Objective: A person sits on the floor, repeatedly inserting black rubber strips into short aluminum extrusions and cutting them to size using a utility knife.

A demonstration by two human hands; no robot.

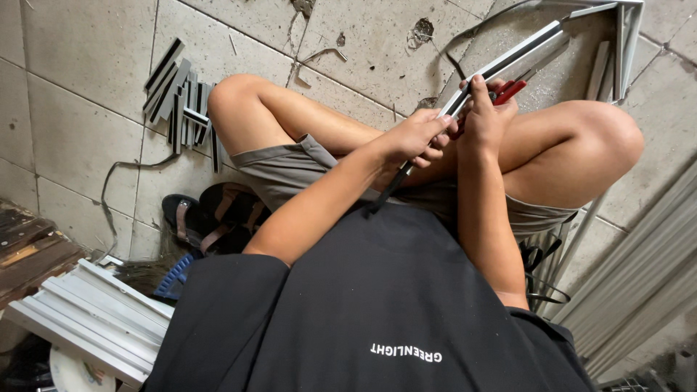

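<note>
Head view, left hand: I see my left hand [420,136] curled around the long aluminium strip [508,62], fingers pressed together on it just below the right hand.
Head view, right hand: my right hand [485,116] is closed on a red-handled tool [510,90], held against the same strip; its working end is hidden, so I cannot tell what it bites.
Strip: it runs diagonally from above my lap up to a frame corner [617,22] on the tiled floor [72,94], with black rubber strip [388,190] trailing from its lower end.
Surroundings: short cut metal pieces [181,101] lie left of my knee, sandals [210,218] below them, stacked profiles [94,316] at lower left.
</note>
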